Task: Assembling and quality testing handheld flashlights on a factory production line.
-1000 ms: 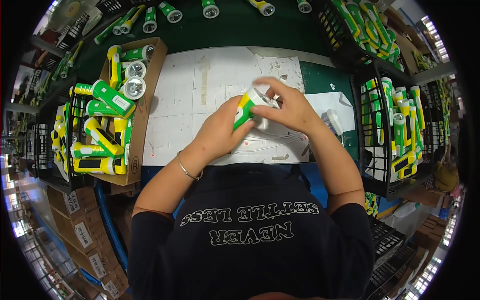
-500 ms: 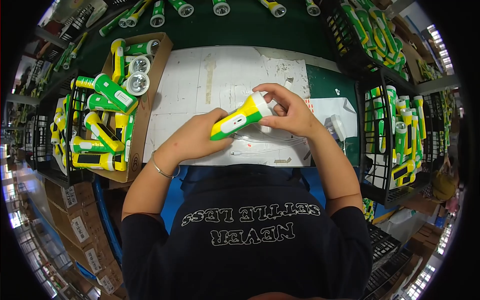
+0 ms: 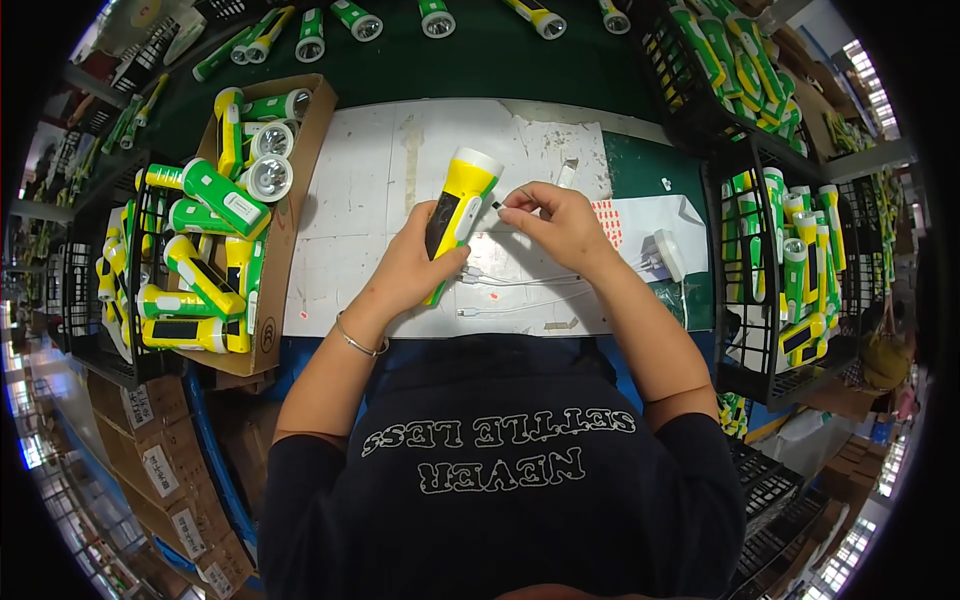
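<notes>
A yellow and green flashlight [image 3: 464, 200] with a white head is in my left hand [image 3: 412, 268], fingers wrapped round its handle. It stands tilted, head pointing away from me, and its dark panel shows. To the right of it my right hand [image 3: 562, 225] pinches a small dark-tipped piece [image 3: 497, 206] between thumb and forefinger, apart from the flashlight's side. Whether that piece is a cable plug is too small to tell. White cables [image 3: 520, 282] with plugs lie on the white work surface [image 3: 350, 200] beneath the hands.
A cardboard box [image 3: 318, 130] of flashlights stands at the left, beside a black crate [image 3: 150, 215]. Two black crates, one near [image 3: 765, 230] and one far [image 3: 660, 60], hold flashlights at the right. A white adapter [image 3: 670, 255] lies near the right edge. Several flashlights [image 3: 437, 22] line the back.
My left hand has turned the flashlight more upright, head away from me. My right hand has let go of its head and now pinches a small dark-tipped piece beside it.
</notes>
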Demonstrator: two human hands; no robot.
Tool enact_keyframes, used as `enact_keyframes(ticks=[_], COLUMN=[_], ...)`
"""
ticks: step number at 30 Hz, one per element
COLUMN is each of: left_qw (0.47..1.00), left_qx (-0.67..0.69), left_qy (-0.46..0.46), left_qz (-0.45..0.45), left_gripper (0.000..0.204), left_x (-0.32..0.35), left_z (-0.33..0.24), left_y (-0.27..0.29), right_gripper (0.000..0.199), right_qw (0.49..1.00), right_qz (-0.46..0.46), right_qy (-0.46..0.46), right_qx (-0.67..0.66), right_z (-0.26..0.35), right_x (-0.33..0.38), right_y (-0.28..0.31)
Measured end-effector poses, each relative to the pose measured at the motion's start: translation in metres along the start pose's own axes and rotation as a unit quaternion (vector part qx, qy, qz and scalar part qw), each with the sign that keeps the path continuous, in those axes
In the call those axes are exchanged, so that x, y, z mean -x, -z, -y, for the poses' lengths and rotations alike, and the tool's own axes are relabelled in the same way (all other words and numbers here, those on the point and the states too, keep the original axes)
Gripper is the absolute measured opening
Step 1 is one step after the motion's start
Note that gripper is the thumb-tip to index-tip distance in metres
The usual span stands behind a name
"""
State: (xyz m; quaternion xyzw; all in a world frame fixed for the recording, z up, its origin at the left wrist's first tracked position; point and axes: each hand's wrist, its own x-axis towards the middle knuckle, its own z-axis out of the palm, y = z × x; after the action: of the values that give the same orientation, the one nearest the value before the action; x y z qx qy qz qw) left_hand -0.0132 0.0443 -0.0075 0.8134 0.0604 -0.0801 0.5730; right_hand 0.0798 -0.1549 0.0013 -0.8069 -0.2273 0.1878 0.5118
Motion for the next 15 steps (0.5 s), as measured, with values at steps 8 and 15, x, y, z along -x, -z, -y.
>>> enact_keyframes(ticks=[8,15], left_qw=[0.997,0.955], left_qx=[-0.04,-0.228], left_qy=[-0.066,-0.144], left_qz=[-0.008,-0.122], left_gripper=[0.058,0.06], left_x=[-0.003,0.004], left_z=[-0.011,-0.005], left_y=[-0.015,-0.027], right_gripper=[0.016,0.015], right_qw=[0.991,0.987], right_qz=[0.047,0.061], right_qy=[-0.039,-0.09], right_qx=[-0.116,-0.122], right_z=[-0.003,-0.002], right_x=[0.004,0.007], right_y=[0.008,0.003])
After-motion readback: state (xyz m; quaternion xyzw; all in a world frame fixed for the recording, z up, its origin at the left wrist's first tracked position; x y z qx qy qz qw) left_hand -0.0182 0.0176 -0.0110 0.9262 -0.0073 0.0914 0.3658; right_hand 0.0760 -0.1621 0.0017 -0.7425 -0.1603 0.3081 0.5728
